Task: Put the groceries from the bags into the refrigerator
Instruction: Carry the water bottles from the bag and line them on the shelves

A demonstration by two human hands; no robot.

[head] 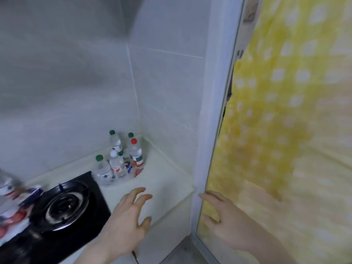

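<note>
My left hand (127, 220) hovers over the white countertop (162, 180), fingers spread and holding nothing. My right hand (226, 220) is stretched out empty, fingers apart, in front of a yellow chequered curtain (285, 130) beside a white door frame (211, 130). Several clear plastic bottles (120, 159) with green, red and white caps stand in the counter's back corner. At the far left edge lie blurred packaged items (11, 202). No refrigerator and no bag can be made out in this view.
A black gas hob (64, 204) with a round burner sits on the counter left of my left hand. Grey tiled walls (76, 82) close off the back and the corner. A strip of grey floor (182, 250) shows below the counter's end.
</note>
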